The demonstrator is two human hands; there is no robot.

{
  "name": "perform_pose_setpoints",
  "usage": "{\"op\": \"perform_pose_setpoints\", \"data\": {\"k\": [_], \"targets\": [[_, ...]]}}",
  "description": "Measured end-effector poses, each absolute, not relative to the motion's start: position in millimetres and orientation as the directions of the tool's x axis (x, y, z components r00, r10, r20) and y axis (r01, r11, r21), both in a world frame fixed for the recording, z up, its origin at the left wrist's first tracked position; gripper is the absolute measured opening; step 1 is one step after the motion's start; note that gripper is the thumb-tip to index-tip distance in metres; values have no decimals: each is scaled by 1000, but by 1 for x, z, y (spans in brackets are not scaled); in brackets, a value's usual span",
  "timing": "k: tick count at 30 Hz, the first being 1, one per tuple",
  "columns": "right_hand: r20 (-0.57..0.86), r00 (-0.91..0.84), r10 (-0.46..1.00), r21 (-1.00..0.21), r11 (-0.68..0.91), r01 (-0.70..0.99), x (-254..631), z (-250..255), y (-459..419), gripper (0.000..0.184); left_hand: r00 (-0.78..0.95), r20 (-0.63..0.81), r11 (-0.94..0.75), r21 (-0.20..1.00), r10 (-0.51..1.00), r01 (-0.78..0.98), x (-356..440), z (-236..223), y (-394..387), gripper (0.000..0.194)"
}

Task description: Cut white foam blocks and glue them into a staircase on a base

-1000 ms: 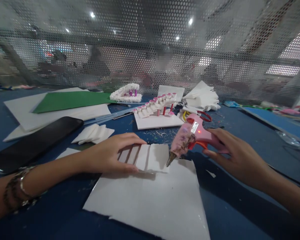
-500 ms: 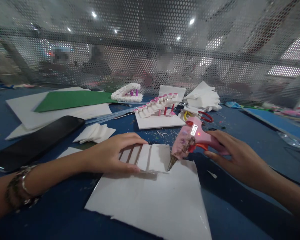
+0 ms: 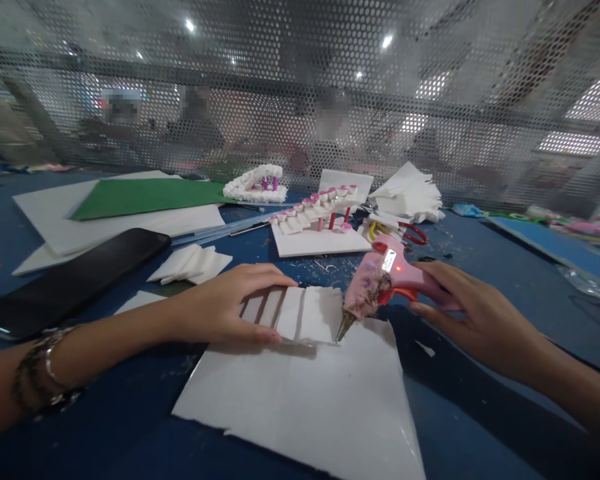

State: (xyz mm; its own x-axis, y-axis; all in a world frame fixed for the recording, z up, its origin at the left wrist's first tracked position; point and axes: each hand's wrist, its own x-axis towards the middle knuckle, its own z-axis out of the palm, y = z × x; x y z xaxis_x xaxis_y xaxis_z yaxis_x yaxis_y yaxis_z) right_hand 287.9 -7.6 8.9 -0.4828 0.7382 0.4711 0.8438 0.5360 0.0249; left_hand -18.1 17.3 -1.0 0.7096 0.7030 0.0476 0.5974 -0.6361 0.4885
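My left hand (image 3: pixel 225 307) lies across a small stepped piece of white foam (image 3: pixel 300 315), its fingers wrapped over the steps and pressing it down. The piece rests on the far edge of a large white foam sheet (image 3: pixel 310 400). My right hand (image 3: pixel 473 320) grips a pink hot glue gun (image 3: pixel 385 280) whose red light is on. Its nozzle points down at the lower right corner of the stepped piece, touching or nearly touching it.
On the blue table (image 3: pixel 480 413) lie a black phone (image 3: pixel 75 280), a stack of white foam squares (image 3: pixel 190 263), green and white sheets (image 3: pixel 140 197), two finished foam staircase models (image 3: pixel 317 223), scissors (image 3: pixel 405 232) and white scraps (image 3: pixel 405 193). A perforated metal screen (image 3: pixel 300 100) stands behind, people beyond it.
The glue gun's nozzle has dropped a little and moved in to the stepped piece's right corner. My left hand has stayed in place on the piece.
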Motion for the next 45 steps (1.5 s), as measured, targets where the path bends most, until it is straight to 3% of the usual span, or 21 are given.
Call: {"op": "perform_pose_setpoints", "data": {"k": [4,11,18,20,24,29,37,45], "targets": [[465,-452,761,18,503,864,288,9,-7,41,712,50,-645,471,701,602,-19,-2,17,55],[535,-484,693,143,490,860,285,10,-7,46,700,48,-638,460,712,617,-19,-2,16,62],[583,-494,645,184,487,854,285,8,-5,48,631,168,-568,648,757,508,-31,3,28,63],[581,-487,652,173,486,857,286,7,-4,48,641,155,-578,623,752,527,-39,8,33,59],[563,-451,693,128,466,875,287,8,-4,49,704,-37,-609,470,710,639,-52,17,38,52],[541,-388,746,90,408,909,288,8,-4,54,732,-200,-657,335,651,676,-52,20,33,69],[531,-362,766,48,399,916,286,11,-4,53,682,-261,-613,301,683,730,-48,18,29,83],[557,-394,731,65,434,898,287,9,-3,49,688,-248,-620,303,682,724,-45,16,29,81]]}}
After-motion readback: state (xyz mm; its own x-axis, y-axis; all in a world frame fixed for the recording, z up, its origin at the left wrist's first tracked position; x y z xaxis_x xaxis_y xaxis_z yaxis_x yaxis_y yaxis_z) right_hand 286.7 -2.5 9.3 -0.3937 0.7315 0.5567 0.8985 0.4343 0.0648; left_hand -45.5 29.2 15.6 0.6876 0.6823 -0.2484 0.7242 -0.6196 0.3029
